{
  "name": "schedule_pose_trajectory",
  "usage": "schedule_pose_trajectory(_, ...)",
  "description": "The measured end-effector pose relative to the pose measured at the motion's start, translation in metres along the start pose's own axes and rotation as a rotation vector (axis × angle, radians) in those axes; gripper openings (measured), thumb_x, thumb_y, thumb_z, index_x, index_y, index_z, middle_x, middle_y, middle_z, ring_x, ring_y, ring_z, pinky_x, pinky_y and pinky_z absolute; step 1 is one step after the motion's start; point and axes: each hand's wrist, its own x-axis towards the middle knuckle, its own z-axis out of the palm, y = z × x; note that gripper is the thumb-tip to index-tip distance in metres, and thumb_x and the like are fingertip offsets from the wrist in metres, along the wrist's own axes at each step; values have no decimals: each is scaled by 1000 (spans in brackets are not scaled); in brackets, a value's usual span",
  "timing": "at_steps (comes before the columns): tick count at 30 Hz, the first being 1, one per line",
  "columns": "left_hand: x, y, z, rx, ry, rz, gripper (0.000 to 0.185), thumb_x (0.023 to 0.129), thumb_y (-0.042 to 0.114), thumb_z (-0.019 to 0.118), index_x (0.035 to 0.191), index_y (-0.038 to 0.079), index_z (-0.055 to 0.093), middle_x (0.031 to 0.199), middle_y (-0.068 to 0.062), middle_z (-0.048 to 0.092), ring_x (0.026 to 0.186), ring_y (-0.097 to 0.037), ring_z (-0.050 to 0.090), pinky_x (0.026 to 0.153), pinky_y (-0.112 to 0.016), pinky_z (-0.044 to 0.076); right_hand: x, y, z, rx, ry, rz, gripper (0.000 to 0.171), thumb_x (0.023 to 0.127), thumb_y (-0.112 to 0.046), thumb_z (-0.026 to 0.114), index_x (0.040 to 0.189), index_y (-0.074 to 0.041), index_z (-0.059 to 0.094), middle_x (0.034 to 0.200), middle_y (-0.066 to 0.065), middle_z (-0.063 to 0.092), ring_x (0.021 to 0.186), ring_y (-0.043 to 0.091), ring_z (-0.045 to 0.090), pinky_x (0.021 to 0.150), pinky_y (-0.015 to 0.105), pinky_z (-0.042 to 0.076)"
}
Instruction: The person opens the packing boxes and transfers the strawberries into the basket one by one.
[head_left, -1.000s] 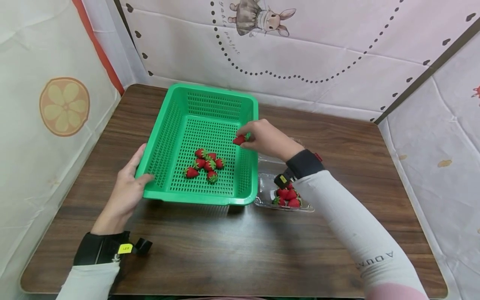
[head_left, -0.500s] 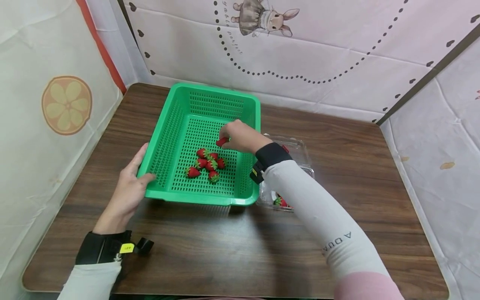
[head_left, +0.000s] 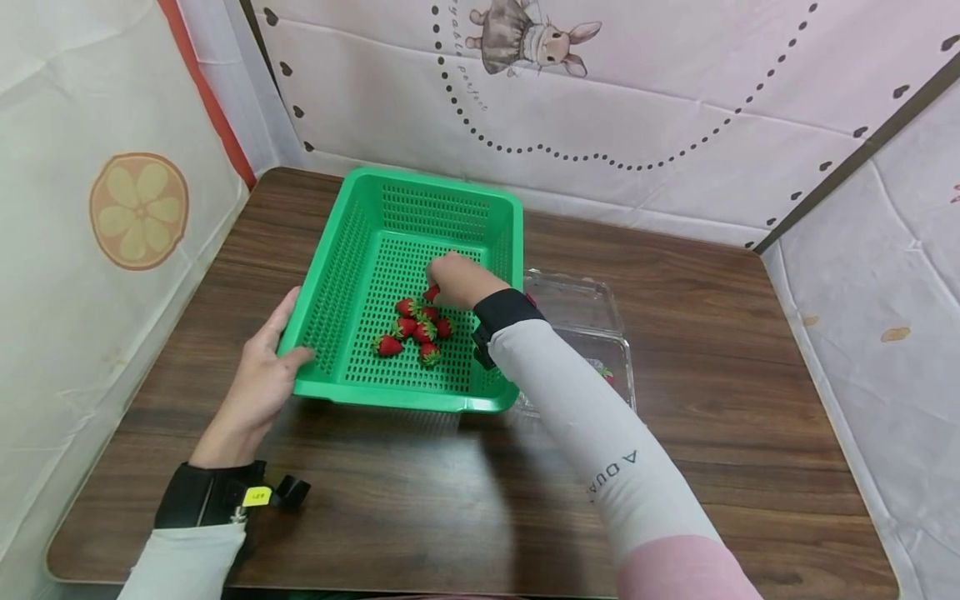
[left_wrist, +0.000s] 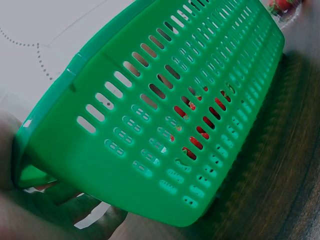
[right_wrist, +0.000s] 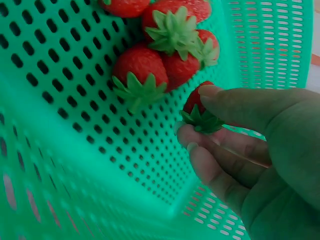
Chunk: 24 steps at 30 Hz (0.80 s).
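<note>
A green plastic basket (head_left: 408,398) with slotted walls stands on the table. My left hand (head_left: 264,367) grips its left rim, thumb over the edge and fingers along the outer wall; the left wrist view shows those fingers (left_wrist: 82,207) behind the rim. Inside the basket, my right hand (head_left: 461,280) pinches one strawberry (right_wrist: 197,107) between thumb and fingertips, its leafy cap facing the wrist camera. Just left of that hand several strawberries (head_left: 405,327) lie clustered on the basket floor, also seen as red fruit (right_wrist: 140,65) in the right wrist view.
Right of the basket lies an opened clear plastic clamshell box (head_left: 573,304), partly hidden by my right forearm; a strawberry (head_left: 608,377) shows in it. A brown wooden table (head_left: 712,392) bears everything. Printed cloth walls (head_left: 637,100) close in the back and both sides.
My right hand has moved left and slightly down over the basket with its strawberry, from the right rim to beside the cluster. The left hand keeps its grip on the rim.
</note>
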Motion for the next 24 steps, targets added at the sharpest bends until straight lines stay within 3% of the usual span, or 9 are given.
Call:
schedule_pose_trajectory(8,-1,2,2,-10,-1,32,78,97,0,38,152,44,6,164,3,3,148,-32,14,112,-62,22,6,-1,11,-38,-4,45,27,96,-10,57,77,-12,38,74,0,23,67,15,26,67,28,24)
schedule_pose_trajectory(13,-1,1,1,-15,-3,30,78,97,0,38,152,44,6,165,2,3,148,-32,14,111,-62,23,5,-1,13,-16,-57,67,10,99,-13,51,93,-7,56,78,2,38,71,16,36,70,29,30)
schedule_pose_trajectory(17,-2,0,0,-16,-2,25,78,97,0,39,152,45,6,165,2,2,148,-32,14,111,-62,22,1,0,10,15,-85,70,26,102,-15,44,119,-5,62,106,10,61,88,20,52,77,31,35)
schedule_pose_trajectory(20,-2,-1,-1,-16,-2,19,78,97,0,39,151,45,5,165,3,2,148,-31,13,111,-61,22,-2,2,5,34,-93,79,34,103,-15,41,132,-5,56,131,14,58,108,23,57,82,32,39)
schedule_pose_trajectory(24,-2,-2,-2,-11,-1,17,78,98,1,39,151,45,5,164,4,2,148,-31,14,111,-61,23,-10,4,-5,50,-57,49,38,103,-15,41,138,-4,52,140,13,53,120,24,56,90,34,44)
